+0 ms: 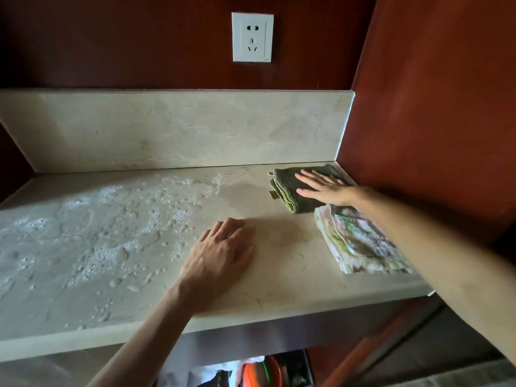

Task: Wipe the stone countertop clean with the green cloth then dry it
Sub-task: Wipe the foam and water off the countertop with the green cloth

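The beige stone countertop point(279, 263) carries foam and water drops point(111, 219) across its left half, while its right half looks smooth. A folded dark green cloth point(290, 185) lies in the back right corner. My right hand point(324, 188) rests flat on top of it, fingers spread and pointing left. Just in front of it lies a folded pale patterned towel point(360, 241), partly under my right forearm. My left hand point(220, 252) presses palm down on the bare stone near the middle, fingers slightly curled, holding nothing.
A stone backsplash point(178, 129) runs along the back, with a white wall socket point(252, 37) above it. A dark red wall point(432, 107) closes the right side. Below the counter's front edge, an opening shows orange and green items point(268, 372).
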